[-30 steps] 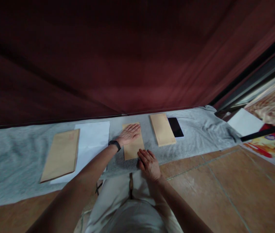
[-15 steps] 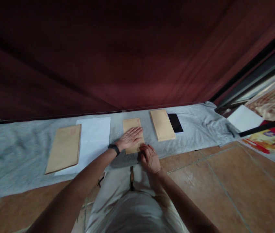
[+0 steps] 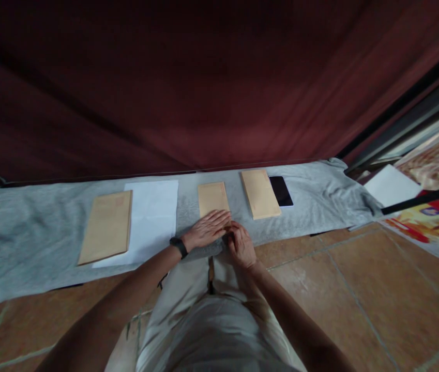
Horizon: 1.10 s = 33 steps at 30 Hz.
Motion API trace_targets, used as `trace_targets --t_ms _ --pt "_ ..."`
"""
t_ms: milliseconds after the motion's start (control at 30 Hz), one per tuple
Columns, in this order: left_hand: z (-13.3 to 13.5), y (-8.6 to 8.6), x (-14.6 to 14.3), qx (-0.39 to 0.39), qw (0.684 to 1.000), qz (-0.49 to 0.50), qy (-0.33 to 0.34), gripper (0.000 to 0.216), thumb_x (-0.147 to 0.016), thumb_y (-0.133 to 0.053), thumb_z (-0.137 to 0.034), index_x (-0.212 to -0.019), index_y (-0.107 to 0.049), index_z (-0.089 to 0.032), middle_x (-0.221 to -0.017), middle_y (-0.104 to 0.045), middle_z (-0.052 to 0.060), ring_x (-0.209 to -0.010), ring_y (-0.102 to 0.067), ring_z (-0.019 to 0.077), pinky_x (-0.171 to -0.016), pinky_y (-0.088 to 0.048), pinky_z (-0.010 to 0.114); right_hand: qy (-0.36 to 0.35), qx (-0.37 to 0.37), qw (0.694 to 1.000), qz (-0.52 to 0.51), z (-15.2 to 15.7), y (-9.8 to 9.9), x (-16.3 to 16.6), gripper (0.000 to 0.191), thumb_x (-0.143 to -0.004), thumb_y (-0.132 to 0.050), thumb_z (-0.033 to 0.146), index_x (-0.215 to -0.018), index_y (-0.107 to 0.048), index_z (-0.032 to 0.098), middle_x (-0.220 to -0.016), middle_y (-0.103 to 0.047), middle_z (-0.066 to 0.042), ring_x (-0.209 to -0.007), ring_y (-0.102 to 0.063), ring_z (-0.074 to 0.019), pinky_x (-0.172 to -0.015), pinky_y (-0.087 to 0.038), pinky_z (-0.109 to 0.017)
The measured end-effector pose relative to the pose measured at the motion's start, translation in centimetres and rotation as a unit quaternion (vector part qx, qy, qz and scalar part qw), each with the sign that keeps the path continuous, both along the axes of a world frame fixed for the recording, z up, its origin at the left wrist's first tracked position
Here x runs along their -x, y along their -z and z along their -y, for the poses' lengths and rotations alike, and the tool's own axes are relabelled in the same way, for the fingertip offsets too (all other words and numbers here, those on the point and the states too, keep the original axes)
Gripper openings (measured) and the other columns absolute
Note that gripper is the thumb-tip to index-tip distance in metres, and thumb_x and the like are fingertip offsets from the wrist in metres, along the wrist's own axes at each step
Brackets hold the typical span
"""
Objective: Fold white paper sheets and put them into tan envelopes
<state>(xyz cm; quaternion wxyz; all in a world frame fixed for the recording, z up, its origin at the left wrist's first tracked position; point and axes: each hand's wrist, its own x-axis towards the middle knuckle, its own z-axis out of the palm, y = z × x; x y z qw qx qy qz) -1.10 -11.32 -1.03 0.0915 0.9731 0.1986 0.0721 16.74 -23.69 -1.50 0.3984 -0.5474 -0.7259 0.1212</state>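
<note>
A small brown paper envelope (image 3: 213, 197) lies on the grey cloth in front of me, its near end covered by my hands. My left hand (image 3: 208, 229) rests flat across that near part, fingers stretched out and pointing right. At the near right corner, my right hand (image 3: 241, 246) has its fingers bent and pinched at the envelope's edge. The fingertips of both hands almost meet there. To the right sits a stack of brown envelopes (image 3: 260, 194). On the left, a larger pile of brown envelopes (image 3: 106, 227) partly overlaps white paper (image 3: 155, 222).
A dark-screened phone (image 3: 282, 191) lies beside the right-hand stack. The grey cloth (image 3: 312, 188) covers a long narrow surface against a dark red curtain (image 3: 203, 103). At the far right are a white sheet (image 3: 392, 186), a colourful printed package (image 3: 432, 227) and a dark bar.
My left hand has slid down the envelope toward its near edge, uncovering more of the far part. My right hand stays by the near right corner, its fingers now more bent.
</note>
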Motion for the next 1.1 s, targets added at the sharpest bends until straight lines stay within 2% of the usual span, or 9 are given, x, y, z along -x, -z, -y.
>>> trace_targets --t_ms 233,433,533,767,933,1100 --pt "2.5 -1.2 0.7 0.004 1.0 0.014 0.026 0.057 -0.106 -0.039 -0.044 -0.158 -0.036 -0.019 -0.165 -0.036 0.009 -0.155 -0.027 0.0198 -0.129 -0.019 0.042 0.014 0.01 1.0 0.013 0.0 0.2 0.0 0.041 -0.098 -0.039 0.017 -0.136 -0.053 0.016 -0.141 -0.057 -0.015 -0.141 -0.046 -0.0243 -0.12 -0.04 -0.048" --pt "3.9 -1.7 0.9 -0.003 1.0 0.003 0.025 0.072 -0.102 -0.041 -0.058 -0.155 -0.037 -0.01 -0.162 -0.04 0.016 -0.155 -0.027 0.0241 -0.128 -0.018 0.042 0.016 0.026 0.998 0.048 0.0 0.1 0.1 0.049 -0.1 -0.037 0.02 -0.148 -0.045 0.015 -0.145 -0.057 -0.015 -0.14 -0.048 -0.0237 -0.119 -0.04 -0.049" --pt "4.6 -1.5 0.8 -0.02 1.0 -0.011 0.005 0.076 -0.098 -0.047 -0.061 -0.152 -0.042 -0.007 -0.16 -0.042 0.019 -0.154 -0.029 0.0266 -0.128 -0.018 0.043 0.018 0.031 0.997 0.068 0.1 0.3 0.2 0.048 -0.102 -0.037 0.024 -0.15 -0.045 0.015 -0.147 -0.056 -0.014 -0.141 -0.048 -0.0243 -0.12 -0.038 -0.05" --pt "5.7 -0.6 0.5 -0.036 0.999 -0.026 -0.024 0.075 -0.093 -0.062 -0.051 -0.149 -0.044 -0.004 -0.158 -0.043 0.023 -0.154 -0.029 0.0299 -0.128 -0.017 0.045 0.024 0.036 0.996 0.078 0.2 0.6 0.4 0.046 -0.106 -0.035 0.027 -0.15 -0.047 0.018 -0.149 -0.056 -0.012 -0.14 -0.049 -0.0232 -0.121 -0.035 -0.049" --pt "5.7 -0.2 0.6 -0.016 0.999 -0.012 -0.035 0.078 -0.091 -0.066 -0.049 -0.15 -0.042 -0.004 -0.158 -0.043 0.023 -0.153 -0.032 0.0288 -0.127 -0.021 0.042 0.027 0.044 0.998 0.043 -0.3 0.4 0.1 0.045 -0.108 -0.032 0.03 -0.147 -0.051 0.019 -0.143 -0.061 -0.011 -0.135 -0.053 -0.022 -0.117 -0.04 -0.046" --pt "5.5 -0.1 0.6 0.012 0.999 -0.003 -0.033 0.073 -0.091 -0.064 -0.052 -0.147 -0.048 -0.008 -0.154 -0.05 0.02 -0.15 -0.038 0.0287 -0.127 -0.023 0.044 -0.02 0.06 0.997 0.051 -2.4 -0.2 -0.1 0.045 -0.109 -0.03 0.034 -0.142 -0.057 0.019 -0.142 -0.062 -0.011 -0.137 -0.053 -0.0213 -0.12 -0.036 -0.047"
